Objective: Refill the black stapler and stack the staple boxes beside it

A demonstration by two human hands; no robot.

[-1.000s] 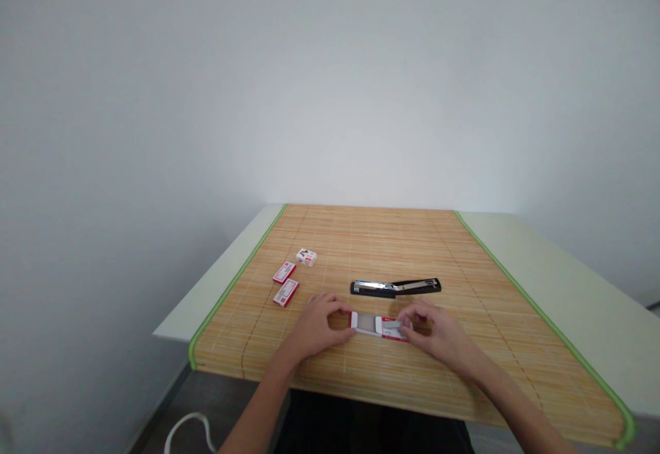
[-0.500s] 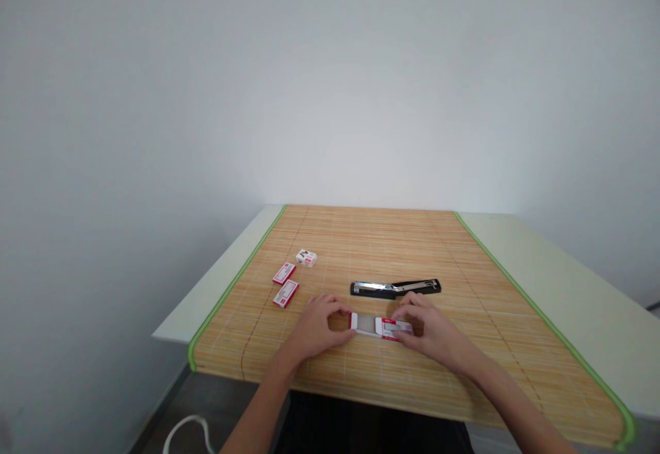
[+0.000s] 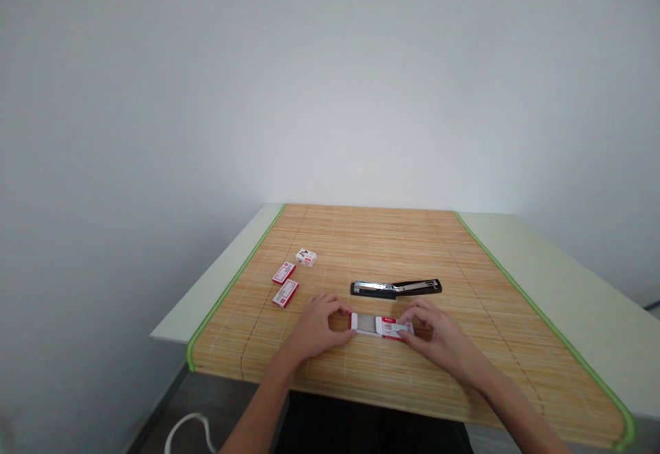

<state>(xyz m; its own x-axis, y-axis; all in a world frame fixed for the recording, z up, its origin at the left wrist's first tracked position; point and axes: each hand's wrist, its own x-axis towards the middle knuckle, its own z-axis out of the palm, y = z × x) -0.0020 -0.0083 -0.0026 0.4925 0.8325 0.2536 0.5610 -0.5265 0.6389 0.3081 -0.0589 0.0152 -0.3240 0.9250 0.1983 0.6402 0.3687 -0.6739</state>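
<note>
Softly lit, brightest midway across the wall [image 3: 350, 144], dim beneath the counter [image 3: 546, 261], and slightly blurred in fine detail.

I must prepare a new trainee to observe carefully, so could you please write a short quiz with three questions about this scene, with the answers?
1. True or false: the right hand holds the long black-and-silver stapler.
2. Which end of the slid-open red-and-white cardboard box does the left hand touch?
a) the left end, beside the bare grey part
b) the right end, with red printing
3. How many flat red-and-white cardboard boxes lie near the small white box with black print?

Key:
1. False; it lies on the straw-coloured slatted mat, beyond the hands.
2. a
3. Two
</note>
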